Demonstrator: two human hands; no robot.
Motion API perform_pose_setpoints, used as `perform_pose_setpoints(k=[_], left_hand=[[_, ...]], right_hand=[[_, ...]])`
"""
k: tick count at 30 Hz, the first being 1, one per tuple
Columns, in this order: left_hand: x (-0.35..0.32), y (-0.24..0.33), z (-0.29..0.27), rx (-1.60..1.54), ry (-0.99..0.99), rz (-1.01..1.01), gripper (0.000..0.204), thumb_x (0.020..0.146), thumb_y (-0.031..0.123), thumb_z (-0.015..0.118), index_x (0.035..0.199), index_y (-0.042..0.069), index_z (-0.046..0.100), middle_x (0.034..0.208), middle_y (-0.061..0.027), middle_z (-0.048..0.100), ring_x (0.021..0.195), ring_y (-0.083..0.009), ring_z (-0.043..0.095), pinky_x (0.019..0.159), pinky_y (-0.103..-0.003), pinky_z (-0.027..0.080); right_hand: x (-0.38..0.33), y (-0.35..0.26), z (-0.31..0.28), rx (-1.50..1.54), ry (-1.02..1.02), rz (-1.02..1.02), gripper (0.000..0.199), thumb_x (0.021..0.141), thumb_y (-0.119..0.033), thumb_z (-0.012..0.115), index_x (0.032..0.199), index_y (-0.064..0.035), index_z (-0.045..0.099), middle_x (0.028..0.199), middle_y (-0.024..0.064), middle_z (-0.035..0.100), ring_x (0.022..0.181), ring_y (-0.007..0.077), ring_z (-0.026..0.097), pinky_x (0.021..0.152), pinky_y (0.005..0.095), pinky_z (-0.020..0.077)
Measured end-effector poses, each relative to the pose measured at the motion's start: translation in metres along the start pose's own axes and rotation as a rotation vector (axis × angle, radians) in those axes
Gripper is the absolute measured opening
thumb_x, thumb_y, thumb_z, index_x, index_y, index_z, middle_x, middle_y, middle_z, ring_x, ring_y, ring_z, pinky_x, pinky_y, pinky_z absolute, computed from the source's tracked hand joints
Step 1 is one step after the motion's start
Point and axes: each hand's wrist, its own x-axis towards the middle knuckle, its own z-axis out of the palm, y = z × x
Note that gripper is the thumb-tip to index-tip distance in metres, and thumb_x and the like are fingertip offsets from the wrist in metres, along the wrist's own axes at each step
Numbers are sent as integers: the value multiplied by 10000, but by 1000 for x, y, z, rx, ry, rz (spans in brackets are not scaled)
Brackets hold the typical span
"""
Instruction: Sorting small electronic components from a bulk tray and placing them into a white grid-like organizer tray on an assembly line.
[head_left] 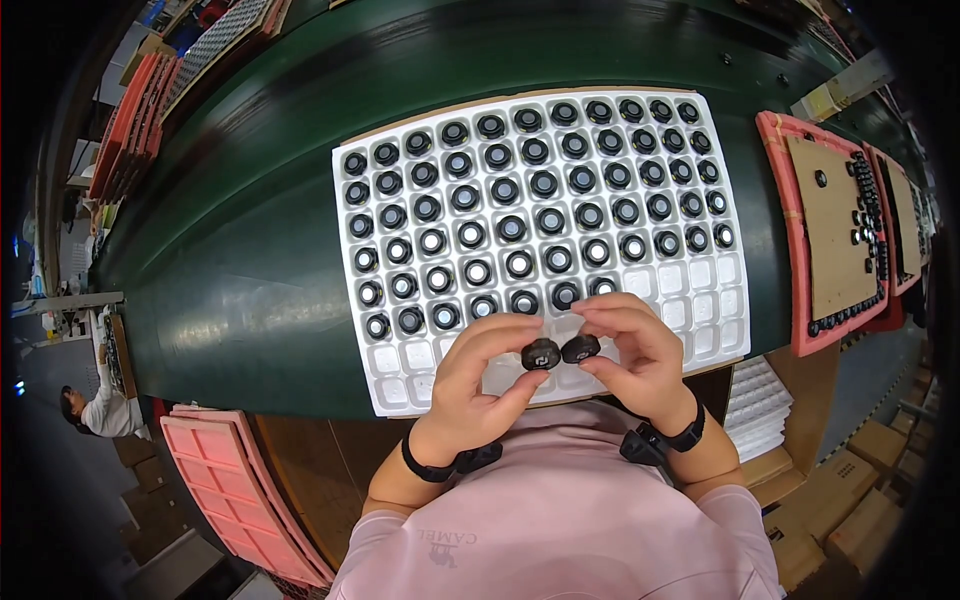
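Observation:
My left hand [474,392] pinches a small round black knob-like part [541,354] with a pale mark on its face, between thumb and fingertips. A second black knob-like part [580,348] sits tilted in the pinch of my right hand [642,362], close beside the first. Both hands are over the near edge of a white plastic tray [704,305] with square pockets. Most pockets hold similar black parts with grey or silvery round centres, standing in rows. Bare pockets show along the near rows and at the near right corner. My hands hide some near pockets.
The tray lies on a dark green conveyor belt [240,270]. To the right, a red-pink foam tray [801,255] carries a cardboard sheet [820,235] and more black parts. Red trays [205,465] lean at lower left; cartons [840,500] stand lower right. Another person [105,412] is far left.

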Motion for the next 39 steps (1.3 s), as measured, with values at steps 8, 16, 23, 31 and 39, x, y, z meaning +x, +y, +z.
perform_pose_setpoints(k=[8, 16, 23, 31, 39], left_hand=[[6, 1, -7, 149, -115, 36, 314, 715, -110, 710, 998, 21, 673, 1057, -123, 603, 964, -246, 630, 841, -310, 514], [3, -5, -2, -248, -87, -119, 344, 746, -155, 649, 1050, 5, 638, 1056, -125, 593, 981, -213, 619, 881, -314, 528], [4, -4, -1, -135, -84, -44, 323, 773, -123, 673, 1070, -5, 623, 1067, -121, 597, 952, -196, 629, 835, -295, 545], [2, -5, 1, 15, -69, 43, 294, 796, -103, 687, 1065, -22, 602, 1025, -126, 585, 885, -181, 600, 775, -270, 513], [9, -7, -2, 161, -84, 203, 249, 804, -67, 718, 1028, -11, 624, 956, -117, 603, 840, -175, 604, 729, -264, 503]], right_hand=[[-2, 6, -8, 77, -116, 88, 311, 739, 108, 710, 1023, -8, 662, 1149, 126, 637, 1064, 236, 617, 862, 327, 513], [2, -4, -5, -270, -66, -50, 289, 732, 113, 698, 995, -2, 667, 1031, 129, 642, 905, 219, 629, 798, 309, 503], [3, -13, 1, -396, -56, -77, 289, 732, 87, 713, 1009, 9, 693, 956, 128, 639, 805, 215, 617, 719, 289, 499], [5, -10, -3, -433, -111, -181, 271, 774, 45, 709, 1042, 9, 688, 971, 140, 648, 798, 225, 626, 700, 294, 505], [2, -3, -7, -363, -82, -166, 214, 810, 34, 691, 1019, -3, 665, 947, 126, 649, 821, 222, 621, 713, 292, 500]])
